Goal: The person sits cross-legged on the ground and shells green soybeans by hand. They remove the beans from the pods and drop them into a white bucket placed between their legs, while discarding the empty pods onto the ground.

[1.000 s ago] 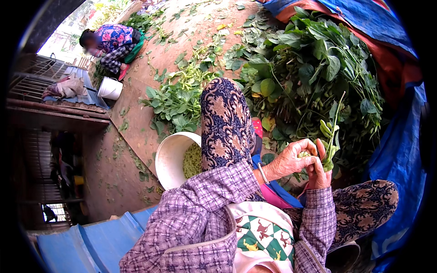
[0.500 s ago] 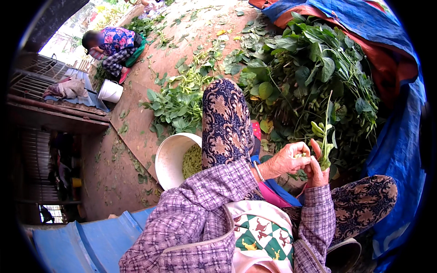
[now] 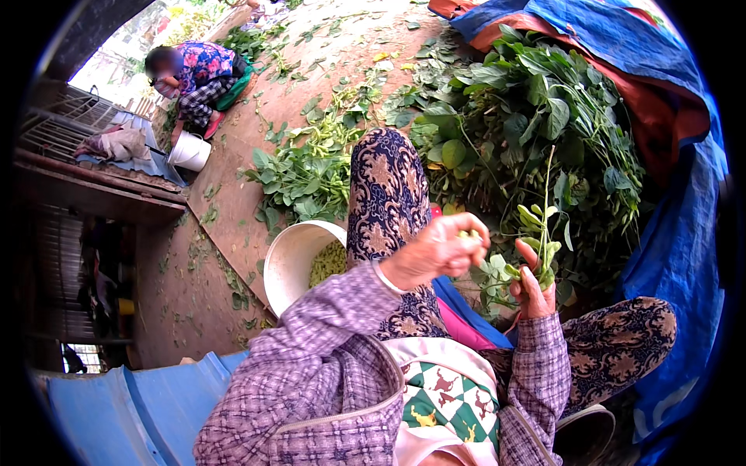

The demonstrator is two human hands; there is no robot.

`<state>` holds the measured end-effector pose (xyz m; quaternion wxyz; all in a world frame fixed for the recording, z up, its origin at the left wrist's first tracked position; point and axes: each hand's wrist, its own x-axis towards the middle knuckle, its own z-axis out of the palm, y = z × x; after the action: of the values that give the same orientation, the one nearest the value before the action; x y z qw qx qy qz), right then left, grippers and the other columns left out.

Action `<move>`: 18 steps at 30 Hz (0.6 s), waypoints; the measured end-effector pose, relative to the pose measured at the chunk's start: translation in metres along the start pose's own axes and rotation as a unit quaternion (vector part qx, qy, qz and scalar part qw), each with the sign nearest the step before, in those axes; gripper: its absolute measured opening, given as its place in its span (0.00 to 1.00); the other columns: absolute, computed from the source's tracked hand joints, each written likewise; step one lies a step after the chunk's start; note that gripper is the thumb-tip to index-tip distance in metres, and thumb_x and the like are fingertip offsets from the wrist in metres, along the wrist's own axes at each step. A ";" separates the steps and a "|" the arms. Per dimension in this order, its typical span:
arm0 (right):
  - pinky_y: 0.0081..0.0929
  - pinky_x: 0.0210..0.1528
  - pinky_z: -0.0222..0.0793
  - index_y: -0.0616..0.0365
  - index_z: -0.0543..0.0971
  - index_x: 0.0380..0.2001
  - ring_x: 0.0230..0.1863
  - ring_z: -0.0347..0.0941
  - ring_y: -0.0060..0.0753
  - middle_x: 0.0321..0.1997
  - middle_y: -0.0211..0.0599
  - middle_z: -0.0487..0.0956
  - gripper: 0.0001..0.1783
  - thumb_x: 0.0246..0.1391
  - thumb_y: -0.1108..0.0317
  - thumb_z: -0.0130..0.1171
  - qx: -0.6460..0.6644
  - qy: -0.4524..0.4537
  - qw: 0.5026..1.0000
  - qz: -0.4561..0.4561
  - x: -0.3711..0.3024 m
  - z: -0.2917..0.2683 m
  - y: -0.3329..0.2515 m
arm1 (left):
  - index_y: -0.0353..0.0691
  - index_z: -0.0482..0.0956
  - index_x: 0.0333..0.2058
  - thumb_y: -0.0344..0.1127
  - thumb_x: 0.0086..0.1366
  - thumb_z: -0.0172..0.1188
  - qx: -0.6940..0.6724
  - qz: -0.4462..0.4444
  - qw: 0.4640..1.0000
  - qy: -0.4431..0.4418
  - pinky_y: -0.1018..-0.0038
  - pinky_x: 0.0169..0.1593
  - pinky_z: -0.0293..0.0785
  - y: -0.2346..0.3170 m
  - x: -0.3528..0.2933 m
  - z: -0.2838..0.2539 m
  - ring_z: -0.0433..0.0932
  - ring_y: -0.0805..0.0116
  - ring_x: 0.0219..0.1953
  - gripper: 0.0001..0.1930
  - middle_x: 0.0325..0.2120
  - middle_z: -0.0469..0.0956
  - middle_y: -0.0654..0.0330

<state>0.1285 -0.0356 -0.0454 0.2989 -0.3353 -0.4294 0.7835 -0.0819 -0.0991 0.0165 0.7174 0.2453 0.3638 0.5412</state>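
My left hand [image 3: 437,252] is curled closed, slightly blurred, with pale green bean pods [image 3: 468,234] showing between its fingers. It is above my raised left knee, apart from my right hand [image 3: 533,293]. That right hand grips the lower part of a bean stalk [image 3: 546,202], which points upward with a few leaves and green pods on it. Left of my knee, a white bucket [image 3: 284,276] leans with its mouth toward me and holds many picked pods [image 3: 328,264]. In front of my right hand lies a large heap of leafy bean plants [image 3: 536,116].
Stripped stalks and leaves [image 3: 307,182] lie on the brown ground ahead. Blue tarpaulin [image 3: 676,225] borders the heap on the right. Another person [image 3: 203,74] sits far left beside a white bucket [image 3: 190,151]. Blue corrugated sheet [image 3: 155,408] lies near left; another container [image 3: 587,435] stands near right.
My left hand has pulled away from the stalk, moving left and slightly up with pods in it. My right hand still holds the stalk. The other person's arm now reaches down to the far bucket.
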 end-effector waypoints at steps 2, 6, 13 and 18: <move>0.10 0.19 0.51 0.57 0.65 0.55 0.18 0.57 0.11 0.18 0.19 0.64 0.23 0.55 0.68 0.47 -0.046 -0.008 0.999 -0.003 -0.001 0.001 0.000 | 0.35 0.68 0.36 0.37 0.61 0.53 0.011 0.065 0.998 0.025 0.90 0.17 0.58 0.031 -0.028 -0.004 0.58 0.88 0.14 0.11 0.23 0.70 0.63; 0.10 0.20 0.54 0.56 0.68 0.52 0.20 0.60 0.11 0.20 0.21 0.66 0.20 0.55 0.67 0.49 -0.127 -0.008 0.992 0.005 0.001 0.002 0.009 | 0.36 0.70 0.31 0.42 0.63 0.50 0.094 0.145 0.970 0.170 0.91 0.15 0.58 0.063 -0.085 -0.042 0.60 0.88 0.14 0.13 0.21 0.71 0.63; 0.09 0.21 0.55 0.56 0.71 0.50 0.20 0.60 0.10 0.20 0.21 0.67 0.18 0.56 0.66 0.49 -0.165 -0.012 0.986 0.013 0.001 0.003 0.015 | 0.34 0.77 0.33 0.36 0.59 0.53 0.593 -0.107 0.759 0.245 0.74 0.30 0.72 -0.006 -0.176 -0.189 0.73 0.74 0.24 0.11 0.25 0.77 0.60; 0.09 0.21 0.55 0.56 0.72 0.48 0.20 0.59 0.09 0.19 0.20 0.68 0.16 0.56 0.66 0.49 -0.188 0.003 0.982 0.022 0.000 0.002 0.018 | 0.32 0.76 0.35 0.31 0.59 0.50 0.589 -0.036 0.739 0.326 0.74 0.34 0.72 -0.010 -0.175 -0.192 0.76 0.71 0.30 0.09 0.27 0.77 0.58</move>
<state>0.1237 -0.0445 -0.0603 0.2145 -0.3975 -0.5604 0.6942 -0.2536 -0.2773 -0.0645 0.2864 0.4145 0.8299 0.2395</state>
